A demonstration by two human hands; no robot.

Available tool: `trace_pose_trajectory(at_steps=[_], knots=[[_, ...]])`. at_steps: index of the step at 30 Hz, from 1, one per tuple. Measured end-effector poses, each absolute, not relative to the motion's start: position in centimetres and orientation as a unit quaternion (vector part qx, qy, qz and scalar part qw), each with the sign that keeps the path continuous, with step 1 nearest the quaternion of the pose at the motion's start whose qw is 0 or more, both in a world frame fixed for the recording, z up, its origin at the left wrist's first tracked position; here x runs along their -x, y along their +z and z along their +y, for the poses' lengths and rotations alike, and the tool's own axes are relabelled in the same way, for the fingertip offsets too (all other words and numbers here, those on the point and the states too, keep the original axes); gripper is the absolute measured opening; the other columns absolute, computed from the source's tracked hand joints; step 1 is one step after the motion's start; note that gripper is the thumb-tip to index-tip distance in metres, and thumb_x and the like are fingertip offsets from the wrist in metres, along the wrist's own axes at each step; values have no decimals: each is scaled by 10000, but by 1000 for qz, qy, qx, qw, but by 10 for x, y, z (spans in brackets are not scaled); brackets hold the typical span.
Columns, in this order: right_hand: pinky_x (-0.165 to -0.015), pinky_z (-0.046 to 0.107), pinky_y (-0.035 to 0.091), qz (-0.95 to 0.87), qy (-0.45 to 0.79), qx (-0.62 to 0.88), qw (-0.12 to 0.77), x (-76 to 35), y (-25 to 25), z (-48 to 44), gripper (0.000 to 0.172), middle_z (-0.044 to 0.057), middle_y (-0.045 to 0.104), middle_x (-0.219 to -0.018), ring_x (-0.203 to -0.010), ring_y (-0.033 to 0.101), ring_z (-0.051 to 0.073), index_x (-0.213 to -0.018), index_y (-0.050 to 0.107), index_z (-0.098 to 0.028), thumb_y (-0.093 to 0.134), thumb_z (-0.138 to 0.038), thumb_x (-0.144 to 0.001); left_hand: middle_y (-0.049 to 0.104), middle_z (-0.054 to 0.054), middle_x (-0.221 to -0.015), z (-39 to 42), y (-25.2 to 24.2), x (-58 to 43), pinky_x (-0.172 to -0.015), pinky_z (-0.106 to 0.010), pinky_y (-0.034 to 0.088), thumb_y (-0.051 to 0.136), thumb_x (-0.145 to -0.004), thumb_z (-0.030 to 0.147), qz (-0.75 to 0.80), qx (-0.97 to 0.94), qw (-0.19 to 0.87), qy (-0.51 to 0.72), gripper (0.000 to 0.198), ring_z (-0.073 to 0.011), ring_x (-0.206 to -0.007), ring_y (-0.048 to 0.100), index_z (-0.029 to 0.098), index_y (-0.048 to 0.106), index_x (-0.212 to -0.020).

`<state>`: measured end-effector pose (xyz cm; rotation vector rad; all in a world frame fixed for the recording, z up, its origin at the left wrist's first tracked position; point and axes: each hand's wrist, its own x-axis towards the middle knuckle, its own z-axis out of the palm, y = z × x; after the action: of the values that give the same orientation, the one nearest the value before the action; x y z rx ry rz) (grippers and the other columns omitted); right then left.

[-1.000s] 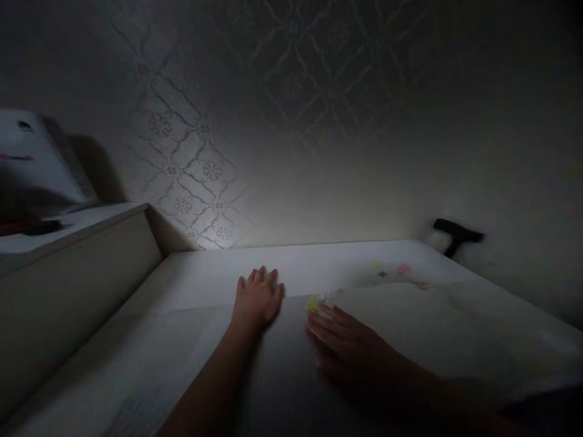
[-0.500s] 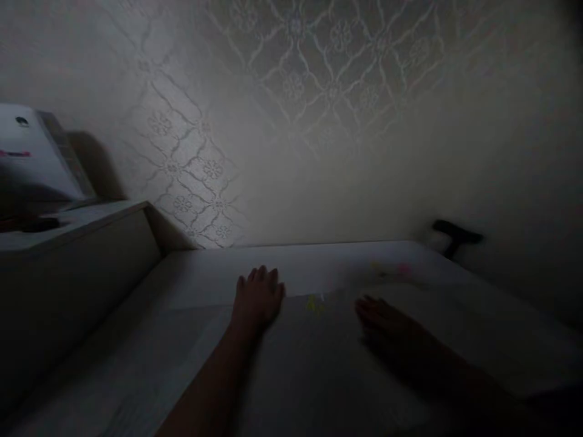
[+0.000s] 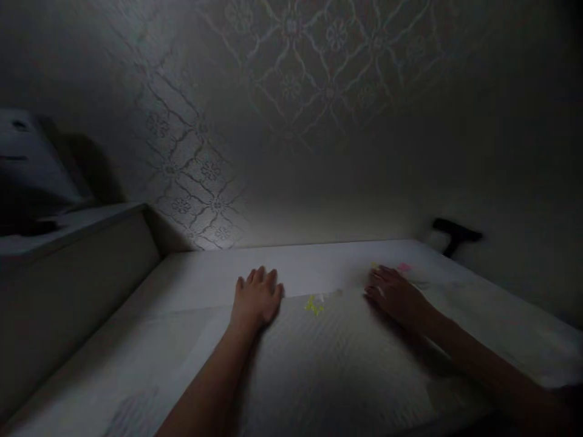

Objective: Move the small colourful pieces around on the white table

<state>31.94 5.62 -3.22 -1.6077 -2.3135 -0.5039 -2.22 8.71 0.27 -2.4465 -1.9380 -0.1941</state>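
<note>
The scene is dim. My left hand point(image 3: 257, 296) lies flat, palm down, on a pale sheet point(image 3: 328, 358) spread over a white table point(image 3: 300, 264). My right hand point(image 3: 394, 292) rests farther right on the sheet, fingers spread, holding nothing that I can see. Between the hands lies a small yellow-green piece point(image 3: 313, 304) on the sheet's far edge. Just beyond my right fingertips lie a small pink piece point(image 3: 403, 267) and a small yellow piece point(image 3: 374, 265).
A patterned wall point(image 3: 291, 121) rises behind the table. A raised white ledge point(image 3: 77, 230) at the left carries a pale box point(image 3: 31, 164). A black handle-like object point(image 3: 455, 233) sticks out at the back right.
My right hand has let go of the yellow-green piece and slid right and away, toward the pink and yellow pieces. My left hand has stayed put.
</note>
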Motion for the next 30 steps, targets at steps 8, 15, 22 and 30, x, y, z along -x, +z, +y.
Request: trace_pose_trajectory(at_steps=[8,15,22,30], knots=[[-1124,515,415,-883,-74,436,157,-211,-17,-2,463,184,574,-1425,-1356,491,306,-1370,580,-117,506,-298,-951,406,-149,-1578,87,3,22,-1159,-552,282,269,-1018,429,-620,782,9,-62,525,-305,-1458,357,217,457,-1461],[-1136,547,404,-870,-51,464,161,-221,-23,-24,453,145,603,-1403,-1399,445,314,-1390,573,-178,516,-318,-963,408,-149,-1576,87,1,22,-1161,-543,277,269,-1020,429,-622,780,13,-67,527,-297,-1463,351,226,434,-1477],[-1041,594,475,-806,-148,552,154,-310,-38,2,386,162,673,-1274,-1300,544,353,-1215,673,-189,434,-380,-981,390,-154,-1587,87,2,22,-1164,-556,268,268,-1018,428,-621,781,3,-66,536,-308,-1465,346,215,433,-1482],[-951,535,508,-743,-158,639,125,-365,-42,48,437,212,678,-1173,-1195,591,354,-1049,671,-157,329,-422,-991,410,-162,-1573,88,3,22,-1161,-569,280,275,-1015,418,-618,783,0,-71,537,-316,-1457,360,202,450,-1474]])
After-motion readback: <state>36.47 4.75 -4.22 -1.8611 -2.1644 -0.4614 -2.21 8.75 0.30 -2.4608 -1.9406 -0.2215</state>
